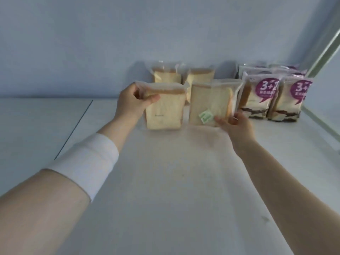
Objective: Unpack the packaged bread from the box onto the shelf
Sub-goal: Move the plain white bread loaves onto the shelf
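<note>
I count clear bread packs [165,107]: 4 | purple-printed bread packs [257,100]: 2 in front, more behind, number unclear | my hands: 2, left hand [131,103], right hand [236,124]

A wide white cloth band [86,162] circles the left forearm [46,208]; left hand [128,103] and right hand [237,126] are bare.

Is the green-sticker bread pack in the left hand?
No, the right hand holds the green-sticker pack; the left hand grips a plain pack.
</note>
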Tool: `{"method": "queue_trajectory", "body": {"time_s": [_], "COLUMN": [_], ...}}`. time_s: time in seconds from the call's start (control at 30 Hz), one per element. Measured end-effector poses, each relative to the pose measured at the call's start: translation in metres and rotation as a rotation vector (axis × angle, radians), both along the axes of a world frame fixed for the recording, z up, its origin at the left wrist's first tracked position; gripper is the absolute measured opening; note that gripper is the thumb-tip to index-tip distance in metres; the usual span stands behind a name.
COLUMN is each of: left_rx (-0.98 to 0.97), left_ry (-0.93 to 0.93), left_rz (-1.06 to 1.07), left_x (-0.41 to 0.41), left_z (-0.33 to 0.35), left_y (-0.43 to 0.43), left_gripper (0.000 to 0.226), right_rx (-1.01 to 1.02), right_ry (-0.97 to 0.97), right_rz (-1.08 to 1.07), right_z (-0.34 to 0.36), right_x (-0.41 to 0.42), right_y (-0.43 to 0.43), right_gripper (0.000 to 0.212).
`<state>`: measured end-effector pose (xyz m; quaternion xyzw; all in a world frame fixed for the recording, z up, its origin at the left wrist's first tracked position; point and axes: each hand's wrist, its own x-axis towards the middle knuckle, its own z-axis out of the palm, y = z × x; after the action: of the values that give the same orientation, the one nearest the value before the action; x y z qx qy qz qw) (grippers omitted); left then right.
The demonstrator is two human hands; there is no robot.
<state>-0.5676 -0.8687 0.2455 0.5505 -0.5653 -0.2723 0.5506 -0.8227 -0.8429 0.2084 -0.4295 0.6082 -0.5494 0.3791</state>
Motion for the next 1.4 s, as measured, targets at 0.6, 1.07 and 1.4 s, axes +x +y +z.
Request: {"method": "queue_trajectory", "body": {"time_s": [0.6,1.07,1.4], "left_rx": [-0.029,-0.147,-0.351], "left_ry": [0.127,-1.257,-1.370], "left_rz": [0.277,-0.212,-0.574], "left_x": [-0.040,-0.060,-0.243], "left_z": [-0.023,0.002,0.003], "left_y": [-0.104,0.117,0.313], "left_gripper": [0.057,0.052,0.036], "right_rx": [-0.013,0.172,0.472], "right_ry": [0.334,1.264,1.345], "right_rz": [-0.244,-0.045,-0.216], "right_z": [-0.010,0.014,0.007], "right_x": [0.019,0.015,-0.121], "right_y": [-0.093,0.139,0.387], "right_gripper": [0.056,0.057,0.048]}}
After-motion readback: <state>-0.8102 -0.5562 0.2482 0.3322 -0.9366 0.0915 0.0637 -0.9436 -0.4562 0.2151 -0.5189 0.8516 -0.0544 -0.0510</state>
